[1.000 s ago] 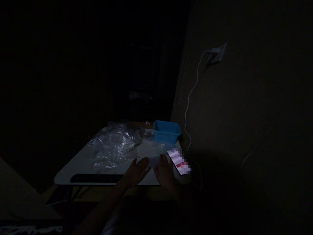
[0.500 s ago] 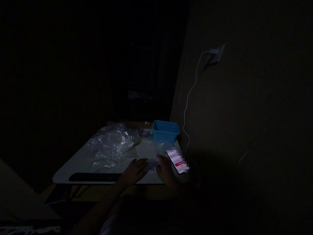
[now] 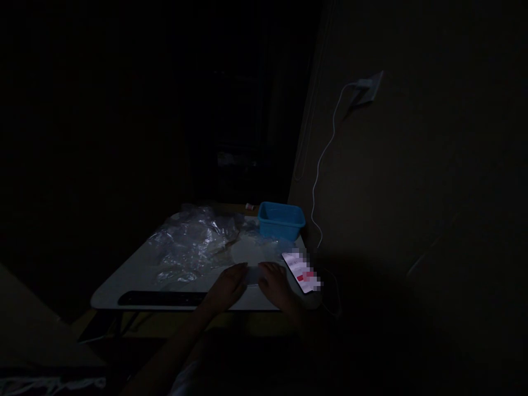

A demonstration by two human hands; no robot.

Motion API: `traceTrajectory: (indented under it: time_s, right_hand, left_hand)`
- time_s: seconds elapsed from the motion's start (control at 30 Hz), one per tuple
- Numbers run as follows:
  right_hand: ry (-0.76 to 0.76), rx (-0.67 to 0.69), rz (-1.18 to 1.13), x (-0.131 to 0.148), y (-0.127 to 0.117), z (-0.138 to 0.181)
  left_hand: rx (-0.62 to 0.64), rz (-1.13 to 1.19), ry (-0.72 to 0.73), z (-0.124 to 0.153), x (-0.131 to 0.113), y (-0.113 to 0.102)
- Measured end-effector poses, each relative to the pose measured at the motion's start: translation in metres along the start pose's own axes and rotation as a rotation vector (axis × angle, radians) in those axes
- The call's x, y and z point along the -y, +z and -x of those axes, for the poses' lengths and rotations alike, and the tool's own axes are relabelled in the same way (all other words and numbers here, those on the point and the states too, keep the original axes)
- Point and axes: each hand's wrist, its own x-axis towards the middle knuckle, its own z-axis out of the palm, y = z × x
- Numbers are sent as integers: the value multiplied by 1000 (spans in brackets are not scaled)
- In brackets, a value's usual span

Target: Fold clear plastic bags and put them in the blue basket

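Note:
A small clear plastic piece, perhaps a bag (image 3: 253, 276), lies low over the front of the white table (image 3: 136, 269). From its left side my left hand (image 3: 231, 283) grips it, fingers curled together. My right hand (image 3: 273, 281) pinches the opposite side, with the thumb tucked under the bent fingers. Dim light hides the exact fingertips. A big heap of crumpled clear plastic bags (image 3: 198, 234) spreads over the table beyond my left hand. Close to the right of my right hand is a phone (image 3: 297, 270) with a lit screen, partly blurred out.
A blue plastic basin (image 3: 281, 221) stands at the table's back right corner. Behind it to the left is a small pale object (image 3: 249, 207). A long dark slot (image 3: 160, 298) runs along the front edge. A white cable (image 3: 317, 170) hangs from the wall outlet (image 3: 370, 89).
Both hands have drawn a little closer together, and their spread fingers have curled in on the plastic piece. It now looks flatter between them. The view has shifted slightly.

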Motion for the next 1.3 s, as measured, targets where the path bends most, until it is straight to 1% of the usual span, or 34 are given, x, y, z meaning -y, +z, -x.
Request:
traceTrajectory:
  time_s: [0.1, 0.17, 0.3, 0.5, 0.63, 0.83, 0.93, 1.0, 1.1, 1.2, 1.3]
  right_hand:
    - [-30, 23, 15, 3, -1, 0]
    - [-52, 50, 27, 4, -1, 0]
    - [-75, 98, 41, 2, 3, -2]
    - [-48, 55, -1, -2, 6, -1]
    - [0, 42, -49, -2, 3, -1]
    - [19, 24, -222, -4, 0, -1]
    - [19, 6, -285, -4, 1, -2]
    - [18, 7, -320, -4, 2, -2]
    - [17, -3, -383, -4, 3, -2]
    - [12, -23, -431, -5, 4, -1]
    - [51, -42, -448, -5, 5, -1]
  left_hand:
    - [-85, 45, -39, 0, 1, 0]
    - [-119, 68, -62, 1, 1, 0]
    - [-116, 89, -76, 2, 1, -2]
    - [-110, 132, -53, 4, 0, -4]
    - [-137, 179, -142, 3, 4, -4]
    - [-78, 250, -187, 2, 10, -3]
    - [-64, 340, -275, -4, 14, 0]
    - [-5, 441, -354, -14, 17, 2]
    - [123, 599, -452, -36, 19, 5]
    - [143, 663, -489, -54, 20, 6]
    - [116, 762, -528, -60, 19, 5]
